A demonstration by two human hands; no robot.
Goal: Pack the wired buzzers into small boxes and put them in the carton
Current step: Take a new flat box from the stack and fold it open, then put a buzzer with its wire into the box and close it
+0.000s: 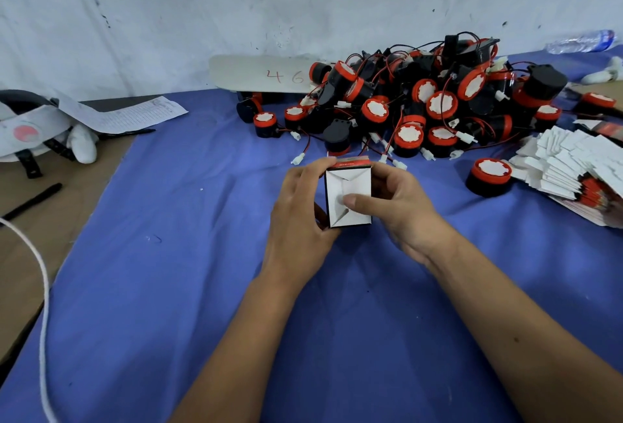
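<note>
I hold a small box point(350, 183) over the blue cloth point(168, 271), its white folded flaps facing me. My left hand point(301, 213) grips its left side. My right hand point(396, 208) holds the right side, its thumb pressing on the flaps. Behind the box lies a heap of black and red wired buzzers point(421, 105) with red and black leads and white plugs. One buzzer point(488, 176) stands alone at the right. A fanned stack of flat, unfolded small boxes point(573, 173) lies at the far right. No carton is in view.
A grey card marked 46 point(263, 73) leans on the wall behind the heap. At left lie a printed sheet point(135, 115), a helmet-like thing with straps point(30, 125), a black pen point(33, 200) and a white cord point(43, 287). A water bottle point(583, 41) lies at top right.
</note>
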